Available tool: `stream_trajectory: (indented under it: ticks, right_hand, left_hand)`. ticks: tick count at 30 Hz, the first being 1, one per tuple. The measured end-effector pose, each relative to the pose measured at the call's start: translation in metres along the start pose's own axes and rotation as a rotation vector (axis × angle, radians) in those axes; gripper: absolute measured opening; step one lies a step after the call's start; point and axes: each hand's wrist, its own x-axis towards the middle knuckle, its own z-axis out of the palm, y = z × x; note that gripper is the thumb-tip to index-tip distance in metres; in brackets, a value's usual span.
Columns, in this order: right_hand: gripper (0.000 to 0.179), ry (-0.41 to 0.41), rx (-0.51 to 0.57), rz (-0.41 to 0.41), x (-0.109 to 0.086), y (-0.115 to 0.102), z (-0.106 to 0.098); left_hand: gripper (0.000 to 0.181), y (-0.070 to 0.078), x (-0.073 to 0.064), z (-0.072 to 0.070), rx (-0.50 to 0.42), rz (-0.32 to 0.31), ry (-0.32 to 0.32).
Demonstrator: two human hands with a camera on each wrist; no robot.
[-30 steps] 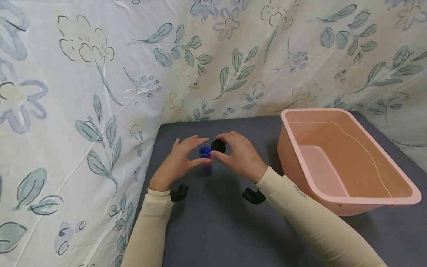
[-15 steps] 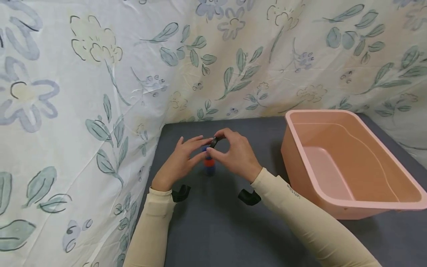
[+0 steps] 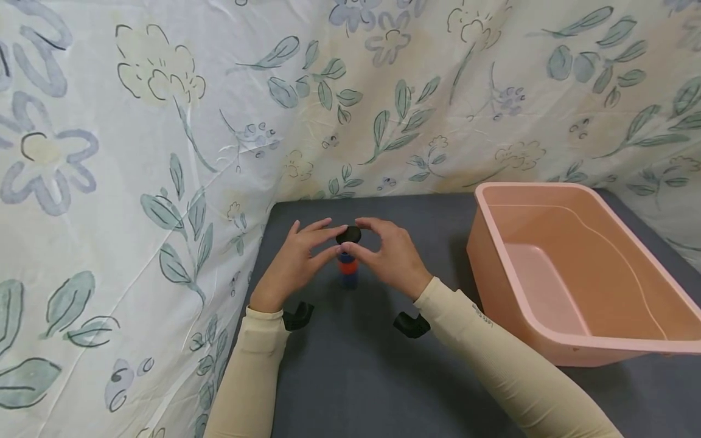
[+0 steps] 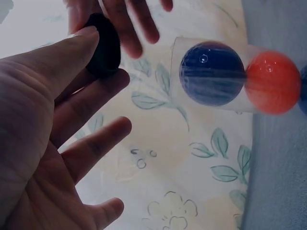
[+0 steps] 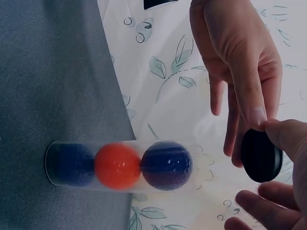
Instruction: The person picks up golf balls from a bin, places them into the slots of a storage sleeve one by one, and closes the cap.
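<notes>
A clear tube [image 4: 177,74] stands upright on the dark tabletop with its open end up. Inside it are stacked a blue dimpled ball [image 5: 167,165], an orange-red ball [image 5: 118,166] and another blue ball [image 5: 74,164] at the bottom. Just above the tube's mouth is a round black cap [image 3: 348,235], apart from the tube in both wrist views. My left hand [image 3: 298,258] pinches one side of it between thumb and index finger, its other fingers spread. From the opposite side, my right hand [image 3: 394,252] pinches it by the edge.
A large pink plastic tub [image 3: 498,274] stands on the right of the dark tabletop [image 3: 356,377]. Floral cloth [image 3: 230,109] hangs behind the table and along its left side. A black wrist mount [image 3: 298,316] sits under the left wrist, another [image 3: 412,325] under the right.
The cap, first held by the right hand alone beside the tube with its hollow side showing, has turned over and moved above the tube's mouth. The left hand has taken hold of it too.
</notes>
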Motion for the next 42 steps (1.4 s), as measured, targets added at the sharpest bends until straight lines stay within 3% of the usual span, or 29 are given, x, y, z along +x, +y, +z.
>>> stream_trajectory:
  ticks: [10,18,29,34,42]
  right_hand:
    - [0.053,-0.066,0.006,0.014,0.002,0.012,0.009]
    - [0.054,-0.104,0.051,0.085,0.002,0.022,0.019]
    - [0.048,-0.087,0.093,0.054,0.006,0.029,0.030]
    - [0.049,-0.084,0.158,0.081,0.005,0.036,0.031]
    - [0.046,-0.061,0.247,0.057,0.002,0.049,0.035]
  left_hand:
    - [0.045,-0.005,-0.002,0.003,0.008,-0.044,-0.038]
    - [0.046,-0.014,-0.002,0.011,0.015,-0.085,-0.077]
    - [0.045,-0.022,-0.003,0.013,0.018,-0.130,-0.116]
    - [0.043,-0.024,0.000,0.017,0.005,-0.131,-0.101]
    - [0.040,-0.021,0.004,0.021,-0.023,-0.170,-0.047]
